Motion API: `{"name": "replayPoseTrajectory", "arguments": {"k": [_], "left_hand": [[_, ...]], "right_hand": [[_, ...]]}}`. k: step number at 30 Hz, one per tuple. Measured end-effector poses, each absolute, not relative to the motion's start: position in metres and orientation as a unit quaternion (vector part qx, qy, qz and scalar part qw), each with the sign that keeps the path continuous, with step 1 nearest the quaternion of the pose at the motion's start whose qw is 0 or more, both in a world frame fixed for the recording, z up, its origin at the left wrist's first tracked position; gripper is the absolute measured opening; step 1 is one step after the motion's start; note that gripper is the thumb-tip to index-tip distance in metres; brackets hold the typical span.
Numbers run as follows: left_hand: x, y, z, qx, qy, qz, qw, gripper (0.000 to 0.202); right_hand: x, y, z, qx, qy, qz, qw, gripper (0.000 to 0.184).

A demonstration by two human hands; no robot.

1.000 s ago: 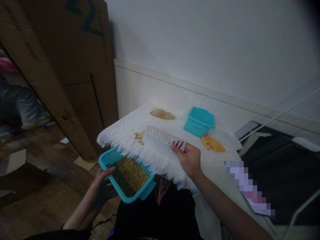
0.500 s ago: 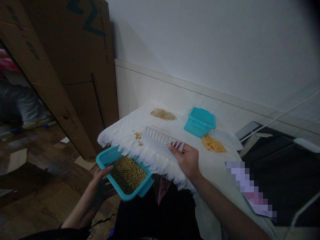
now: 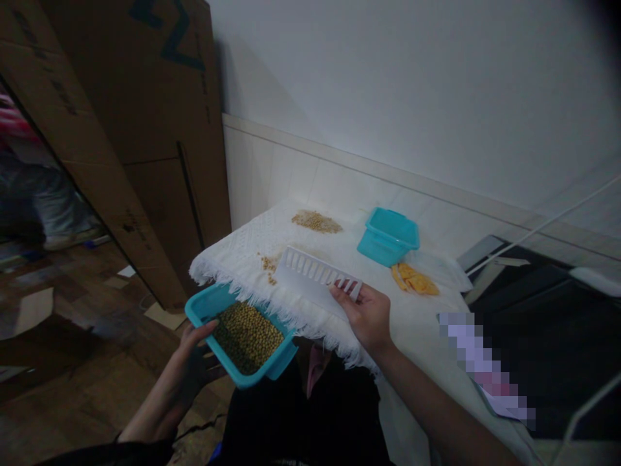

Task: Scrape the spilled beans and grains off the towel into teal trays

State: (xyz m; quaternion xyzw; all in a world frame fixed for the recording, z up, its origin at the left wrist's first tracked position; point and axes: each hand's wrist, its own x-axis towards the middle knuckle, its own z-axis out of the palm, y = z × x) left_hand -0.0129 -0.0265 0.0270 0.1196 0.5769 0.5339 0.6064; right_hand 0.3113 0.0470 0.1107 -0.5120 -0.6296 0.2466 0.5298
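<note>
- Under the white cloth's (image 3: 228, 259) fringed edge: blue tub (image 3: 279, 369) w/ beans (image 3: 252, 333); L hand (image 3: 190, 355) clasps it, thumb over rim.
- R hand (image 3: 371, 317) pinches slotted white scraper (image 3: 305, 281) over cloth, nr. loose beans (image 3: 267, 264).
- Farther back I see bean pile (image 3: 316, 221), 2nd tub (image 3: 378, 249) to its R, yellow item (image 3: 417, 279) beside tub.

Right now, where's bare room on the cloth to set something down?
Left end of the white cloth, left of the bean pile and scattered beans; and between the right forearm and orange item. Crowded: the middle, with the slotted white tool and right hand; back right, around the rear teal tub.
</note>
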Motion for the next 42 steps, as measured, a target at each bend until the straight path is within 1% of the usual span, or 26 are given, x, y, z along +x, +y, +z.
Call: {"name": "replayPoseTrajectory", "arguments": {"k": [3, 8, 15, 20, 24, 30, 42], "left_hand": [[-0.014, -0.026, 0.027, 0.121, 0.576, 0.536, 0.606, 0.096], [-0.016, -0.026, 0.028, 0.116, 0.574, 0.533, 0.61, 0.097], [-0.015, -0.027, 0.028, 0.118, 0.573, 0.536, 0.609, 0.094], [-0.014, -0.026, 0.027, 0.12, 0.576, 0.535, 0.606, 0.088], [-0.013, -0.026, 0.028, 0.112, 0.58, 0.535, 0.604, 0.083], [-0.013, -0.026, 0.028, 0.117, 0.576, 0.536, 0.606, 0.089], [-0.013, -0.028, 0.033, 0.123, 0.575, 0.532, 0.61, 0.086]], "right_hand": [[0.308, 0.047, 0.112, -0.508, -0.629, 0.249, 0.533, 0.025], [0.294, 0.044, 0.114, -0.5, -0.601, 0.258, 0.567, 0.026], [0.286, 0.041, 0.113, -0.484, -0.607, 0.286, 0.561, 0.027], [0.294, 0.048, 0.116, -0.502, -0.585, 0.251, 0.585, 0.03], [0.297, 0.05, 0.117, -0.518, -0.587, 0.225, 0.58, 0.034], [0.296, 0.049, 0.116, -0.523, -0.601, 0.203, 0.57, 0.031], [0.295, 0.049, 0.115, -0.513, -0.618, 0.197, 0.562, 0.031]]}}
